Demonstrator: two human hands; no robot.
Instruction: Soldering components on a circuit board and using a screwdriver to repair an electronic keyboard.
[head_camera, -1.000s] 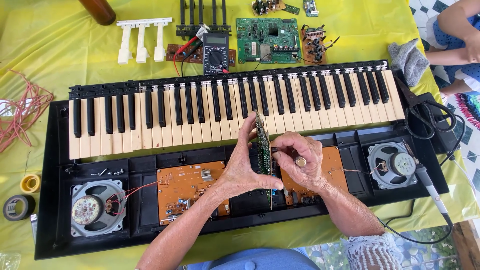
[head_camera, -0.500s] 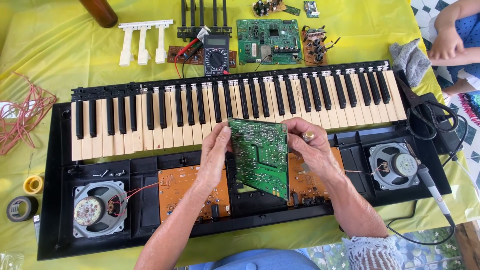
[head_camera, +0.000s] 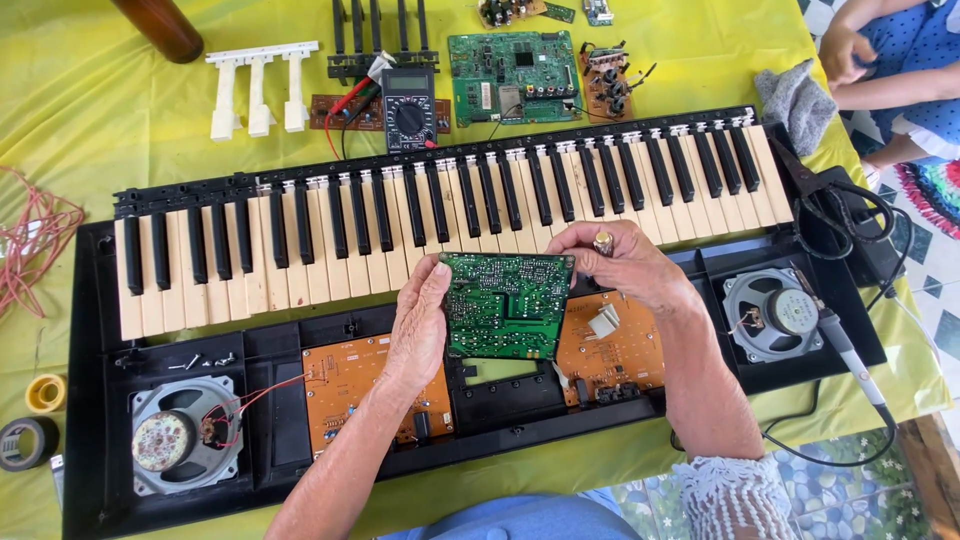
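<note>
I hold a green circuit board (head_camera: 505, 305) by its two side edges, solder side up, above the middle of an opened black keyboard (head_camera: 90, 330). My left hand (head_camera: 420, 325) grips the board's left edge. My right hand (head_camera: 625, 265) grips its upper right corner. Beneath the board lies an empty rectangular bay (head_camera: 500, 372), flanked by two orange circuit boards (head_camera: 345, 385) (head_camera: 625, 345). The row of black and white keys (head_camera: 400, 230) runs just beyond my hands.
Speakers sit in the case at left (head_camera: 175, 440) and right (head_camera: 770, 315). A multimeter (head_camera: 408, 110), another green board (head_camera: 512, 65), loose white keys (head_camera: 255, 85), red wire (head_camera: 35, 240), tape rolls (head_camera: 30, 420), a grey cloth (head_camera: 795, 95) and a soldering iron (head_camera: 850, 355) lie around. Another person (head_camera: 890, 70) sits at upper right.
The green board stood on edge between my hands a second ago; it has turned flat, solder side toward me. My hands moved apart to its two sides.
</note>
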